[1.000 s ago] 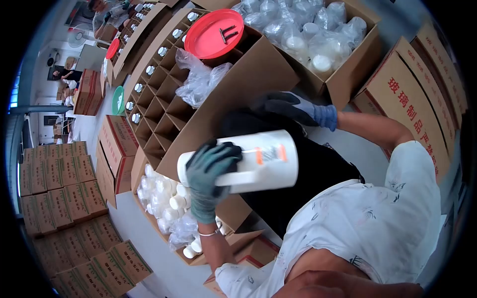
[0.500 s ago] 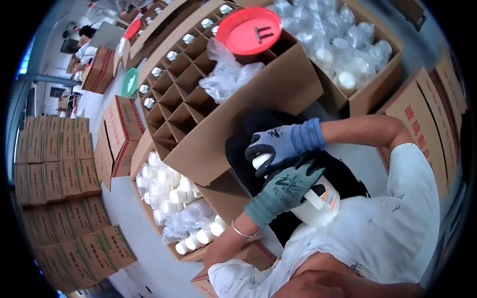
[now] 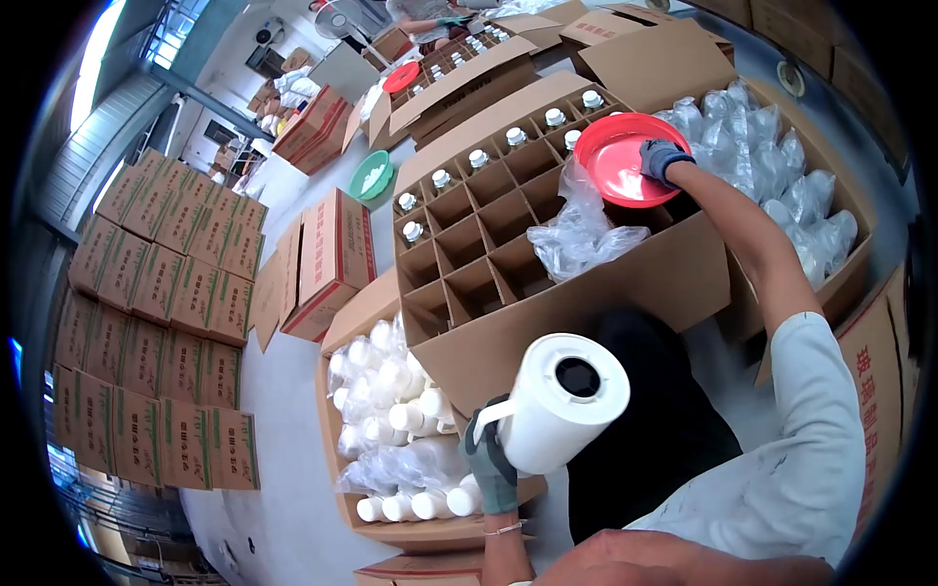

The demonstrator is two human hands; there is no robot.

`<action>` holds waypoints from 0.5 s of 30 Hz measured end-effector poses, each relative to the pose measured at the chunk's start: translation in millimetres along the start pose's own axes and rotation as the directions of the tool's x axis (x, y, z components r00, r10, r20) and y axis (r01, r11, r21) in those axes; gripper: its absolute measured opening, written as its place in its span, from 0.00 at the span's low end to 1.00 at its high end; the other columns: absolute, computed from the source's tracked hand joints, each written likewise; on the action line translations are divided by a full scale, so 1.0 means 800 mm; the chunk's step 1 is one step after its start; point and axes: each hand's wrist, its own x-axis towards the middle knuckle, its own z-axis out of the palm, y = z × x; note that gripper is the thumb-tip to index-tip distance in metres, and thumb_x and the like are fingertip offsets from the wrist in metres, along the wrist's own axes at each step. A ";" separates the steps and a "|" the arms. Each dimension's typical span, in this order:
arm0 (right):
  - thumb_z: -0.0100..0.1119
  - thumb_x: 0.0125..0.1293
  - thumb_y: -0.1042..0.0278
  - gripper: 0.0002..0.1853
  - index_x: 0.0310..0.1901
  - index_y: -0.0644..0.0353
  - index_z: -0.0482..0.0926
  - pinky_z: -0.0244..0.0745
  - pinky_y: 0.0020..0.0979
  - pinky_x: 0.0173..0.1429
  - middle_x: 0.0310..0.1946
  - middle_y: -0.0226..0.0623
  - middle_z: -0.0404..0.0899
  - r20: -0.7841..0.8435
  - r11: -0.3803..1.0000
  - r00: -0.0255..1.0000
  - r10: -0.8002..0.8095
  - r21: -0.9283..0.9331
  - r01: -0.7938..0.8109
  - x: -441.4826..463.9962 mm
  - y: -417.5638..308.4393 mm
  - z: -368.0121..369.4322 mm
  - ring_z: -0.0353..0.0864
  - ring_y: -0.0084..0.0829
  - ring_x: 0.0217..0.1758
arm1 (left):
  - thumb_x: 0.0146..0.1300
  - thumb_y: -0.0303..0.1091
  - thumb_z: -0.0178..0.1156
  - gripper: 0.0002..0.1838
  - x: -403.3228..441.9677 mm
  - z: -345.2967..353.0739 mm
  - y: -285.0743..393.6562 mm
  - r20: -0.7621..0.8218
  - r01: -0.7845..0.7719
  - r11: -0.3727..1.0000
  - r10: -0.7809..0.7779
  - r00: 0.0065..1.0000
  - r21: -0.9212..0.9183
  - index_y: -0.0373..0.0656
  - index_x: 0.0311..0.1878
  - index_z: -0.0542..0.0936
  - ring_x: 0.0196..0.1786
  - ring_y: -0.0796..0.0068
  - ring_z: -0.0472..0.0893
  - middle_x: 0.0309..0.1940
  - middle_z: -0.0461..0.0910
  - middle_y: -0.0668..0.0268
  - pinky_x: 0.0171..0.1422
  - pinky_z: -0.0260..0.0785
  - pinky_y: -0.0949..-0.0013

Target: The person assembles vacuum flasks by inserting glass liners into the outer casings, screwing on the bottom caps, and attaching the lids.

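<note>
My left hand (image 3: 490, 454), in a grey-green work glove, grips the handle of a white jug (image 3: 557, 430). The jug is tilted, with a round end facing me that has a dark circular opening in its middle. My right hand (image 3: 664, 161), in a blue-grey glove, reaches into a shallow red basin (image 3: 618, 188), its fingers curled against the bottom. Whatever lies under those fingers is hidden. The basin rests on an open carton with cardboard dividers (image 3: 489, 210), beside a crumpled clear plastic bag (image 3: 586, 239). Silver-capped bottles (image 3: 478, 158) stand in the carton's far cells.
On the left, an open box holds several white plastic parts (image 3: 391, 425). Clear-wrapped items fill another box (image 3: 816, 210) at right. Stacked cartons (image 3: 161, 322), a green basin (image 3: 371, 176) and a closed carton (image 3: 332, 259) stand further off. Another person (image 3: 430, 24) sits at the back.
My right hand has left the jug and moved into the red basin, covering where small dark pieces lay. My left hand has swung the jug leftward, its end now facing up. The view has shifted.
</note>
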 end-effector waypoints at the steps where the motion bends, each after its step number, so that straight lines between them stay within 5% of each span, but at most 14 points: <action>1: 0.59 0.53 0.61 0.27 0.55 0.65 0.78 0.76 0.42 0.58 0.52 0.57 0.78 -0.005 1.000 1.000 0.000 -0.004 0.000 -0.008 0.002 -0.007 0.82 0.49 0.53 | 0.69 0.37 0.46 0.19 -0.003 0.000 -0.018 -0.022 0.019 0.999 -0.019 1.000 -0.032 0.34 0.48 0.82 0.45 0.68 0.82 0.42 0.84 0.57 0.53 0.72 0.65; 2: 0.58 0.52 0.63 0.28 0.56 0.66 0.76 0.76 0.42 0.58 0.52 0.58 0.78 -0.012 1.000 1.000 0.003 -0.005 -0.003 -0.018 0.003 -0.015 0.82 0.50 0.52 | 0.70 0.37 0.47 0.18 -0.002 -0.001 -0.016 -0.012 -0.003 1.000 0.003 1.000 0.030 0.35 0.48 0.82 0.45 0.68 0.81 0.41 0.84 0.58 0.52 0.72 0.64; 5: 0.57 0.54 0.66 0.25 0.54 0.68 0.72 0.81 0.45 0.45 0.41 0.57 0.82 -0.170 0.869 0.976 0.135 0.493 -0.034 -0.037 0.011 -0.032 0.85 0.47 0.43 | 0.71 0.35 0.49 0.14 0.001 0.000 0.002 0.029 -0.070 0.975 0.065 0.997 0.211 0.37 0.47 0.81 0.43 0.69 0.81 0.41 0.83 0.61 0.49 0.72 0.63; 6: 0.56 0.56 0.68 0.19 0.49 0.63 0.69 0.80 0.44 0.28 0.31 0.49 0.79 -0.072 0.627 0.984 0.164 0.777 -0.048 -0.039 0.014 -0.034 0.84 0.43 0.31 | 0.71 0.36 0.49 0.14 0.003 0.002 -0.005 0.014 0.061 0.998 -0.061 0.998 -0.010 0.38 0.47 0.81 0.43 0.69 0.80 0.41 0.82 0.62 0.49 0.73 0.63; 7: 0.58 0.59 0.67 0.14 0.44 0.59 0.68 0.76 0.38 0.17 0.26 0.41 0.74 0.071 0.132 0.996 0.052 0.988 -0.077 0.014 0.040 0.005 0.81 0.38 0.24 | 0.72 0.37 0.49 0.15 0.007 0.004 -0.019 0.028 0.190 0.955 -0.188 0.982 -0.230 0.38 0.47 0.81 0.44 0.69 0.80 0.42 0.82 0.62 0.49 0.73 0.62; 8: 0.61 0.61 0.61 0.12 0.43 0.54 0.72 0.81 0.40 0.26 0.28 0.39 0.75 0.156 -0.232 0.988 -0.002 0.961 -0.152 -0.031 0.031 -0.015 0.82 0.40 0.29 | 0.73 0.39 0.49 0.15 0.009 0.004 -0.030 0.073 0.310 0.846 -0.310 0.948 -0.434 0.39 0.47 0.81 0.44 0.70 0.80 0.42 0.82 0.62 0.50 0.73 0.62; 9: 0.63 0.62 0.55 0.12 0.41 0.51 0.76 0.83 0.42 0.37 0.33 0.37 0.78 0.185 -0.500 0.944 -0.272 0.811 -0.303 -0.034 0.040 -0.006 0.83 0.39 0.37 | 0.73 0.43 0.50 0.17 0.014 -0.003 -0.031 0.106 0.157 0.986 -0.152 0.983 -0.047 0.39 0.48 0.80 0.47 0.71 0.80 0.45 0.81 0.64 0.53 0.74 0.63; 10: 0.63 0.62 0.48 0.15 0.43 0.48 0.80 0.82 0.40 0.46 0.37 0.35 0.79 0.175 -0.496 0.897 -0.405 0.782 -0.377 -0.075 0.025 -0.029 0.83 0.35 0.43 | 0.74 0.46 0.49 0.20 0.017 0.003 -0.059 0.115 0.272 0.864 -0.247 0.962 -0.423 0.38 0.51 0.79 0.50 0.71 0.80 0.48 0.81 0.63 0.58 0.73 0.63; 12: 0.62 0.64 0.47 0.18 0.49 0.48 0.79 0.78 0.31 0.38 0.33 0.28 0.80 -0.015 -0.501 0.816 -0.578 0.796 -0.340 -0.151 -0.005 -0.034 0.82 0.29 0.39 | 0.75 0.48 0.47 0.23 0.026 0.005 -0.058 0.212 0.335 0.809 -0.263 0.941 -0.483 0.37 0.59 0.75 0.52 0.70 0.80 0.52 0.80 0.61 0.57 0.75 0.63; 13: 0.57 0.69 0.51 0.17 0.52 0.52 0.79 0.72 0.24 0.33 0.33 0.25 0.79 -0.048 -0.530 0.901 -0.432 0.822 -0.210 -0.184 -0.029 -0.023 0.79 0.24 0.29 | 0.74 0.43 0.48 0.21 0.031 0.008 -0.058 0.206 0.338 0.818 -0.271 0.940 -0.466 0.33 0.48 0.81 0.43 0.71 0.82 0.44 0.83 0.60 0.48 0.76 0.63; 14: 0.55 0.71 0.54 0.17 0.54 0.54 0.78 0.74 0.25 0.35 0.32 0.25 0.77 0.005 -0.283 0.931 -0.364 0.952 -0.115 -0.239 -0.059 -0.056 0.80 0.23 0.31 | 0.75 0.42 0.46 0.21 0.035 0.004 -0.052 0.237 0.281 0.894 -0.206 0.949 -0.349 0.33 0.48 0.81 0.42 0.73 0.81 0.42 0.83 0.61 0.46 0.76 0.63; 15: 0.57 0.69 0.62 0.16 0.55 0.58 0.77 0.77 0.29 0.42 0.36 0.29 0.80 -0.301 -0.136 0.727 -0.617 0.951 0.279 -0.255 -0.058 -0.052 0.82 0.27 0.37 | 0.75 0.43 0.45 0.20 0.037 0.005 -0.079 0.215 0.200 0.942 -0.143 0.966 -0.271 0.35 0.50 0.79 0.44 0.72 0.81 0.44 0.82 0.61 0.48 0.75 0.64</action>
